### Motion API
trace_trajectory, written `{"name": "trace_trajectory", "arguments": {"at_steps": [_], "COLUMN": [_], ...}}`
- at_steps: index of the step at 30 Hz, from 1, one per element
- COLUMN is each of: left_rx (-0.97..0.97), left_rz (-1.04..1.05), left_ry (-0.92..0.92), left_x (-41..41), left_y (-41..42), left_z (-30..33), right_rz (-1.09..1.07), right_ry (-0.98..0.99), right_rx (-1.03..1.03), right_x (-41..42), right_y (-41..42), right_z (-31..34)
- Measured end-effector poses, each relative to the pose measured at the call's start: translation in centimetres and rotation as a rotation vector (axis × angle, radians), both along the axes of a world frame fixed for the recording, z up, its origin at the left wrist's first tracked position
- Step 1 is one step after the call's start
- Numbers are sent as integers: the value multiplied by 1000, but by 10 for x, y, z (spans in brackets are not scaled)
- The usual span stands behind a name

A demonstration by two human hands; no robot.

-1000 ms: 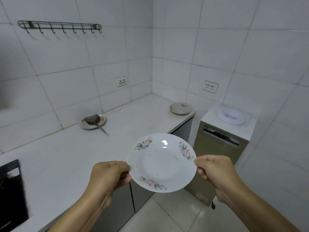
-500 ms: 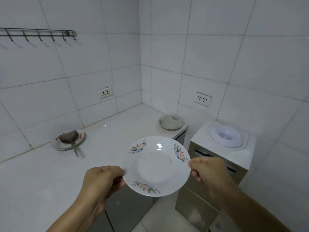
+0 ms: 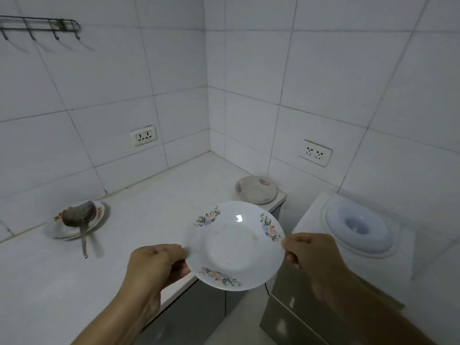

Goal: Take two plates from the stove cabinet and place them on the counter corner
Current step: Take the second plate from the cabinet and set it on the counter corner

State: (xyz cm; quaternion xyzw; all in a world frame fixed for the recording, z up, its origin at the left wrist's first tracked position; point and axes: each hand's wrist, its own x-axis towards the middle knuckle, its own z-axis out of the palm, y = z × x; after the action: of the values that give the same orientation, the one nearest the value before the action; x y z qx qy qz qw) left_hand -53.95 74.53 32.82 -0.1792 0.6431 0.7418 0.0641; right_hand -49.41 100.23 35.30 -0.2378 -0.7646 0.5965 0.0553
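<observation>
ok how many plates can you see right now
3: a white floral-rimmed plate held by both hands; a white upside-down plate at the counter's far end; a floral plate under a grey ladle, left. None seem hidden.

A white plate (image 3: 234,245) with three flower sprigs on its rim was held face up in the air, tilted a little toward the camera, over the front edge of the table (image 3: 149,195); a second plate (image 3: 256,190), duller and faintly flowered, lay flat on the table's far right end, against the tiled wall, apart from the first.
</observation>
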Motion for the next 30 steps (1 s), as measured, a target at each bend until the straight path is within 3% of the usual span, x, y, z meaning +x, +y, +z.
{"name": "trace_trajectory", "arguments": {"at_steps": [13,30], "left_rx": [-47,-105], "left_rz": [-195,-146], "left_ry": [-16,-110], "left_x": [-160,-300], "left_y": [41,157], "left_z": [-25,-88], "right_rz": [-209,-218], "right_ry": [-94,-221], "right_rx": [-78,73], "right_x": [-126,-286], "right_y": [29,141], "right_z": [-29,-94]}}
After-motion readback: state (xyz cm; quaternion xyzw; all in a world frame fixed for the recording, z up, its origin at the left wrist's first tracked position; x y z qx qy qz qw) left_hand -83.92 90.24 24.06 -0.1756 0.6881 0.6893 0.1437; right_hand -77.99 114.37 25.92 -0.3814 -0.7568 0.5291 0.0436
